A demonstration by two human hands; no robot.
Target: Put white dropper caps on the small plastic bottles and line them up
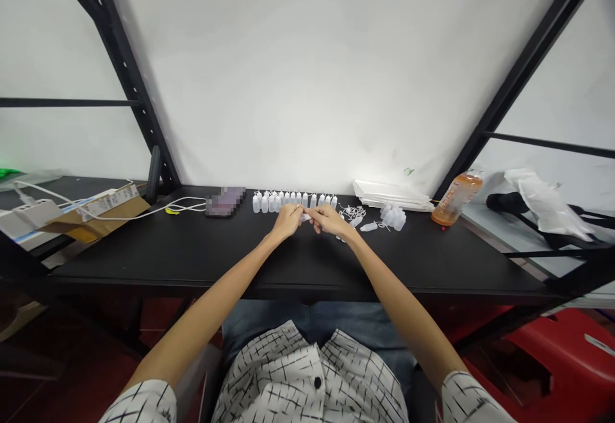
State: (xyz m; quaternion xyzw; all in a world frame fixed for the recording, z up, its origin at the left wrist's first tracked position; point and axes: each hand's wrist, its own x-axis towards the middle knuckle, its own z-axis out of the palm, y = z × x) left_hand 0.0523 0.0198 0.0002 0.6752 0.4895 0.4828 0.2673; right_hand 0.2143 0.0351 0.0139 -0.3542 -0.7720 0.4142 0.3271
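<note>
From my remote seat, head view only. Both hands meet over the black table (192, 253), just in front of a row of small white bottles (293, 199). Left hand (287, 220): fingers narrow, pinched on a small whitish piece (304, 217). Right hand (328, 218): fingertips drawn together on the same piece from the other side. The piece sits between the two hands, mostly covered; I cannot tell its full shape.

Row bottles stand upright, close together, tips up; the left end looks more than one deep. Right of the right hand, I note a loose tangle of small white parts (354, 212). Near it, a single bottle (369, 226) lies on its side. Just beyond, a cluster of translucent bottles (393, 217), bunched together. White sheets (391, 195) lie behind, against the wall. Farther right, a tilted drink bottle (456, 199), orange contents.
</note>
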